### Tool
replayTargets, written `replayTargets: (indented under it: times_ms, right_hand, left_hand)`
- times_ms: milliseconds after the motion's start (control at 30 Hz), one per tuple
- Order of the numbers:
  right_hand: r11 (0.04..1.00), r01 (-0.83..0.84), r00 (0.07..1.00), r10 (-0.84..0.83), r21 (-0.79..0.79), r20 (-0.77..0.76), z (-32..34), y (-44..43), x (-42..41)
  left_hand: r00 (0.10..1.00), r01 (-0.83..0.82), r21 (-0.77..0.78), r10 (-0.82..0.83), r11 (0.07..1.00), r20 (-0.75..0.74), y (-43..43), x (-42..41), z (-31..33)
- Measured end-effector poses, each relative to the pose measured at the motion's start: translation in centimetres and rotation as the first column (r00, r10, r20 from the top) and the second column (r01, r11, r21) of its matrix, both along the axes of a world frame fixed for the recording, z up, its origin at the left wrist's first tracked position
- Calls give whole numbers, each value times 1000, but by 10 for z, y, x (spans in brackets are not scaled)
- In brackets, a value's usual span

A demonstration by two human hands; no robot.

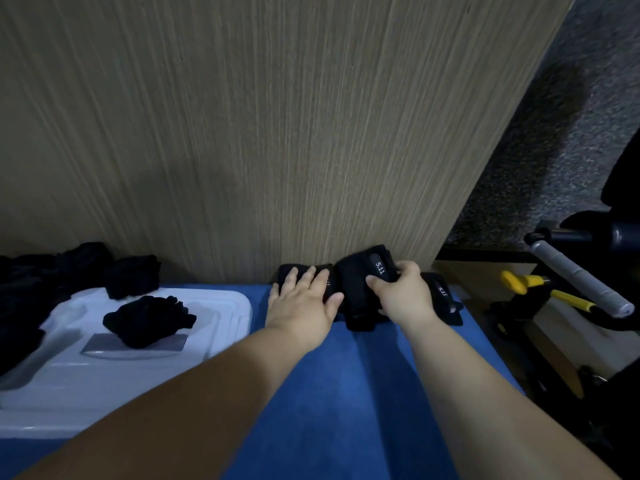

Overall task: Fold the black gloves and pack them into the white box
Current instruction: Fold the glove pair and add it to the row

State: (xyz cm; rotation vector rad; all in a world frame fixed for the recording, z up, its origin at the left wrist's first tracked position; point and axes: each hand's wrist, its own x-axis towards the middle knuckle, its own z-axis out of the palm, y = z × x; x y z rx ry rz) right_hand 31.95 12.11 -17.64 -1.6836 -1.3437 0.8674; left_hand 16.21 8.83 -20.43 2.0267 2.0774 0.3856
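Mid-fold: black glove [353, 282] pinched by right hand [401, 294], second glove [283, 274] flattened under spread left hand [303, 301]; next, transfer needed to white box [221, 313], nine o'clock.

Glove [329, 287] largely beneath left hand [301, 301]

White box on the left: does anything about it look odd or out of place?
Yes. A crumpled black glove lies on top of the white box, which looks closed, not inside it. Nothing looks spilled or damaged.
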Motion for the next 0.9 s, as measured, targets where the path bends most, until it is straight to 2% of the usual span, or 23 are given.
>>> replayTargets:
  times_ms: [100, 200, 267, 367, 433, 500, 700, 900]
  right_hand:
    - [1000, -29, 962, 26, 6, 272, 0, -1, -4]
    - [993, -57, 827, -11, 102, 562, -3, -3, -6]
    - [970, -140, 741, -32, 200, 671, -6, -2, -4]
    - [944, -275, 731, 82, 183, 677, -11, 3, -2]
    - [957, -277, 748, 163, 80, 643, -15, 5, -1]
    - [968, -249, 728, 205, -27, 654, -17, 6, -1]
    - [963, -242, 700, 255, -115, 667, -11, 6, -2]
    - [965, -238, 718, 250, -109, 650, -11, 3, -2]
  left_hand:
    - [1000, 20, -2, -20, 1000, -7, 2, -4, -5]
    - [999, 40, 18, -40, 999, -3, 3, -8, -8]
    - [999, 49, 29, -49, 998, 14, 4, -10, -10]
    - [996, 48, 32, -50, 998, 67, 3, -11, -11]
    - [993, 41, 22, -43, 999, 108, 2, -11, -12]
    - [990, 32, 21, -34, 999, 133, 2, -11, -11]
    - [989, 41, 75, -51, 996, 140, 1, -16, -13]
    - [991, 36, 121, -51, 992, 122, -3, -15, -14]
